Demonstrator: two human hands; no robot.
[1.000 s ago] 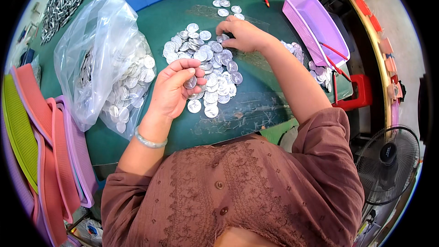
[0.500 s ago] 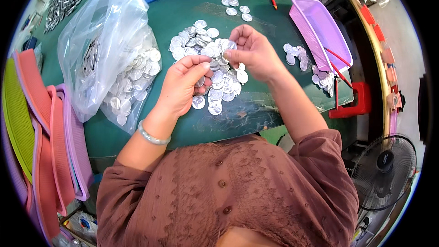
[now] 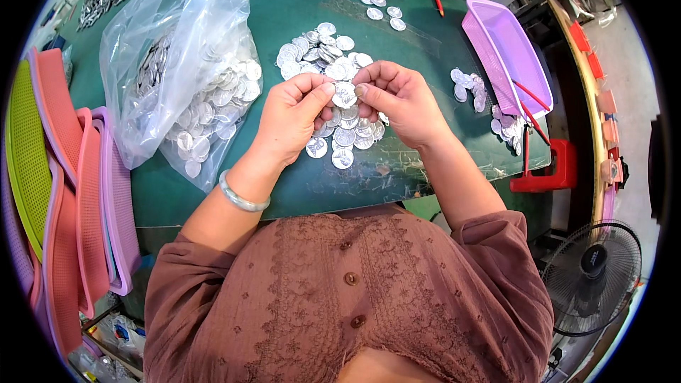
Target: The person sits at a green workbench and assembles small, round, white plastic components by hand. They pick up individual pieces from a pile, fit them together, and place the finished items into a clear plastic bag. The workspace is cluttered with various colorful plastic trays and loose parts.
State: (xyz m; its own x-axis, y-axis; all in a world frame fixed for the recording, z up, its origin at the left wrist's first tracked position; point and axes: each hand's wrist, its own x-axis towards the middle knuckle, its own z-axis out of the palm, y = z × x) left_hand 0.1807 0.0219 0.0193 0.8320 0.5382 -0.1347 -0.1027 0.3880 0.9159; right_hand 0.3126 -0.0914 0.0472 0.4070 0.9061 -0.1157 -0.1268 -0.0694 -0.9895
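Note:
A round silver medal (image 3: 344, 95) with a raised design is held flat between my two hands. My left hand (image 3: 292, 117), with a pale bangle (image 3: 242, 193) on its wrist, pinches the medal's left edge between thumb and fingers. Opposite it, my right hand (image 3: 404, 105) grips the right edge the same way. Whether more medals sit behind the curled fingers is hidden. Below and behind both hands spreads a loose pile of silver medals (image 3: 342, 159) on the green table (image 3: 298, 195); some have a small loop at the rim.
A clear plastic bag (image 3: 213, 89) of medals lies left. Several medals (image 3: 379, 1) lie beyond the pile, and small groups (image 3: 468, 87) near a purple basket (image 3: 521, 50) with red pens (image 3: 533, 122). Stacked baskets (image 3: 64, 191) crowd the left edge; a fan (image 3: 594, 269) stands right.
My right hand has come down and toward my left with a medal, and both hands now hold it. My left thumb and fingers have closed on its edge. The view has shifted slightly.

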